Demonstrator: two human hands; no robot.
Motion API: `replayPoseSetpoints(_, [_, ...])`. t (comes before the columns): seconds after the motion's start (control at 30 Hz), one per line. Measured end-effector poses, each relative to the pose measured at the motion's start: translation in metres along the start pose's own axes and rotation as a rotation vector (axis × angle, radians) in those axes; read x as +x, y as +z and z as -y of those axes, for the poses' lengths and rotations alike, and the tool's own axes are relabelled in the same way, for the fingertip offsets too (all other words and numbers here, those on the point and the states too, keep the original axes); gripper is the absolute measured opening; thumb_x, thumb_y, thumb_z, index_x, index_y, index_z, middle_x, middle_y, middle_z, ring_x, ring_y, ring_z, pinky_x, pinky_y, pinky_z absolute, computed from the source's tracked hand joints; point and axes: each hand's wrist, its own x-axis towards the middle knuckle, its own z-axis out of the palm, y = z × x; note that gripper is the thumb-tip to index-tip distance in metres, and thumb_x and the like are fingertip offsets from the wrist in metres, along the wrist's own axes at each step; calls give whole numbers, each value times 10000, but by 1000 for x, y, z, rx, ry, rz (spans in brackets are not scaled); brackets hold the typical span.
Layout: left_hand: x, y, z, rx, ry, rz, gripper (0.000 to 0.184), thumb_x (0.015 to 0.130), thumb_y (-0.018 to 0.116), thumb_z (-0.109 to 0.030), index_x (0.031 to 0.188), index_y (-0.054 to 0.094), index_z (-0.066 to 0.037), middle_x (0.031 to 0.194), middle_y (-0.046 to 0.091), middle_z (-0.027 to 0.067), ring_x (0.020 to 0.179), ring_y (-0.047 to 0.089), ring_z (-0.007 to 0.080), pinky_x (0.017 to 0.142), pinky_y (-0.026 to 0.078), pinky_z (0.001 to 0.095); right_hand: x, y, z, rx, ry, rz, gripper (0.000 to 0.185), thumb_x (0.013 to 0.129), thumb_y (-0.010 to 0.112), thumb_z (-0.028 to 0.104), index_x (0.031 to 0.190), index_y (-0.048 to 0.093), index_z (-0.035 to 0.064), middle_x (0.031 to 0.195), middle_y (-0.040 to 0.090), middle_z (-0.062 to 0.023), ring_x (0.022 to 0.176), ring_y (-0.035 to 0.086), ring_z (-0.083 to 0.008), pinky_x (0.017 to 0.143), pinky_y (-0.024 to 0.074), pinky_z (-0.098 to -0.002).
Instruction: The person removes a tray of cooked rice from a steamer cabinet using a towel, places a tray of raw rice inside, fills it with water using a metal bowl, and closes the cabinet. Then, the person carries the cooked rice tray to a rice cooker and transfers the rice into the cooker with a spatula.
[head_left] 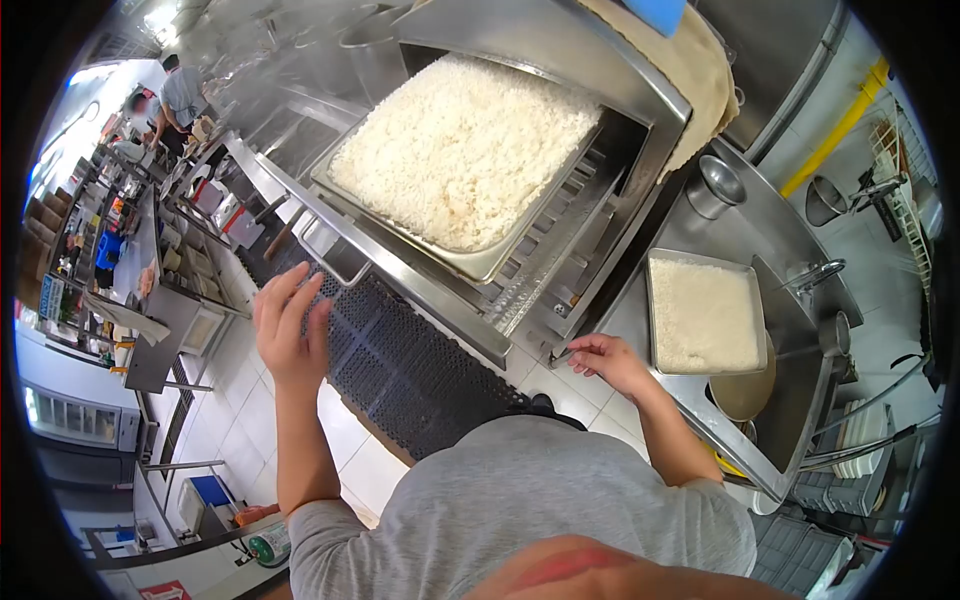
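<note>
The left hand [290, 325] is held up with its fingers loosely parted and nothing gripped; the drawer's handle [350, 282] is seen just ahead of it. The right hand [610, 362] is lowered beside the near corner of the metal drawer [430, 300], its fingers partly curled; whether a small metal part there is pinched or only neared cannot be told.

Ahead of both hands and between them, the rice tray [480, 270] is carried in the drawer, which is drawn out. By appearance, the tray's filling can be judged done; the drawer is left unclosed, and neither tray is held. A second tray [700, 371] is set just beyond the right hand, to its right.

In the rice tray, white rice [465, 150] is heaped, fluffy and clumped, seemingly cooked. In the second, paler rice [705, 310] is spread flat, seemingly wet.
</note>
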Motion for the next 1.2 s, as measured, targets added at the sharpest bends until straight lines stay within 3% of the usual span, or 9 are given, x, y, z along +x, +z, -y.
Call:
replayPoseSetpoints(0.17, [-17,-11,4,-13,-91,8,196,786,646,-9,982,652,-14,1036,639,135,945,593,291,854,442,366,2,8,-1,-6,-9,19,268,859,615,134,1075,605,-26,882,654,-60,772,599,-115,694,490,-250])
replayPoseSetpoints(0.27, [-21,-14,2,-8,-74,3,167,774,648,-5,939,655,-27,990,642,124,889,606,281,793,463,361,-15,6,40,16,-186,-48,260,842,656,143,1062,626,8,894,654,-42,802,601,-119,708,491,-253])
replayPoseSetpoints(0.33, [-23,-16,-1,-18,-97,-14,162,774,645,1,934,655,-28,988,642,124,891,605,281,792,463,362,-36,-1,99,-154,-581,-237,248,815,677,112,1051,642,46,918,657,-47,834,611,-153,741,488,-269])
replayPoseSetpoints(0.4, [-26,-17,-5,-35,-110,-24,159,775,642,7,929,655,-27,987,642,125,895,604,280,792,462,362,-52,-7,167,-656,-1055,-422,266,786,664,56,1051,654,84,919,638,-57,841,602,-211,745,479,-307])
replayPoseSetpoints(0.47, [-31,-15,-10,-54,-118,-39,155,775,639,12,925,655,-24,986,642,125,902,602,278,793,462,360,-53,1,218,-995,-1209,-502,353,739,629,2,1078,646,97,925,596,-78,846,568,-258,745,466,-333])
replayPoseSetpoints(0.67, [-45,-24,-20,-86,-160,-12,155,801,628,1,953,653,-19,1016,645,129,951,598,275,856,445,362,-8,33,261,-1351,-1109,-353,430,679,603,-6,1087,642,125,925,535,-69,972,489,-237,835,391,-353])
replayPoseSetpoints(0.77, [-54,-35,-18,-56,-193,-4,151,807,625,-6,954,656,-18,1016,644,131,952,597,272,855,445,355,7,35,258,-1405,-1140,-265,560,619,541,-103,1114,639,139,914,511,-72,918,471,-251,822,376,-335])
replayPoseSetpoints(1.07, [-68,-49,-18,-29,-235,-33,157,784,644,5,936,661,-29,1005,641,124,907,599,260,794,463,339,-10,29,261,-1377,-1029,-266,366,661,602,-21,996,676,108,908,543,-79,947,497,-246,821,400,-351])
replayPoseSetpoints(1.2, [-65,-47,-20,-65,-231,-23,154,780,641,16,927,657,-25,999,639,130,890,604,261,778,469,335,-27,23,259,-1200,-1218,-436,279,693,620,11,959,661,83,893,549,-73,908,513,-249,799,406,-358])
